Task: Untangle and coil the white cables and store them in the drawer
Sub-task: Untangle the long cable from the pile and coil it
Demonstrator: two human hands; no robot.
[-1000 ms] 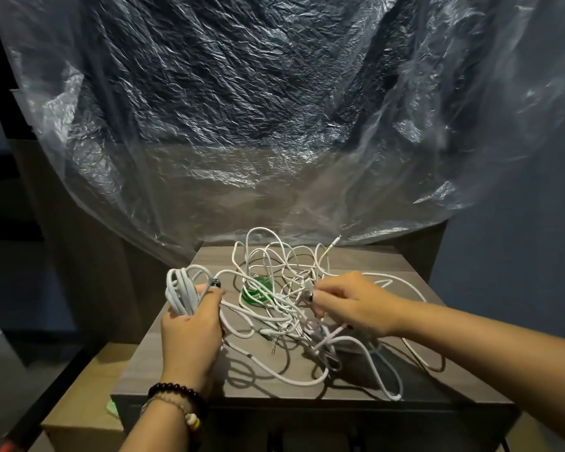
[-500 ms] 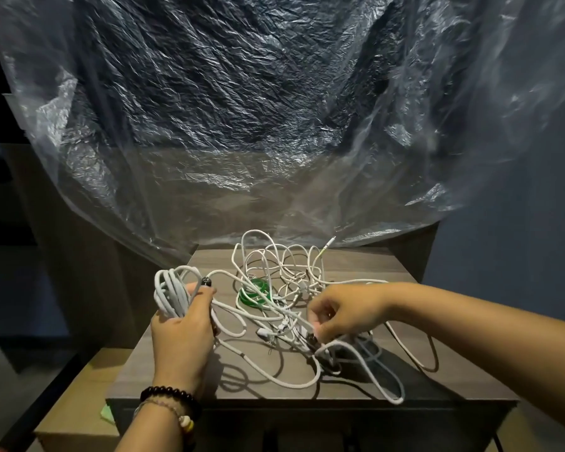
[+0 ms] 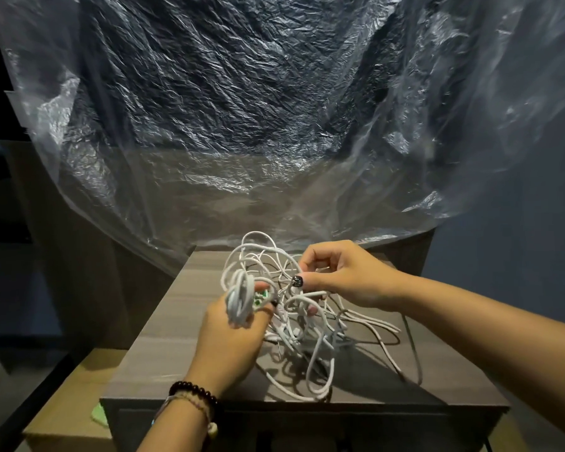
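Fingers (image 3: 258, 285) of the left hand (image 3: 229, 337) are gripping a coiled bundle of thin white cables (image 3: 238, 298); the right hand (image 3: 346, 278) is pinching the loose white tangle (image 3: 307, 334) lying on the grey wooden desk (image 3: 170, 337).

This looks like a room in a home, maybe a bedroom or a storage corner. A small wooden cabinet (image 3: 183, 308) stands by a dark blue wall (image 3: 519, 249). A big crinkly plastic sheet (image 3: 242, 109) covers something large behind it. The light is dim.
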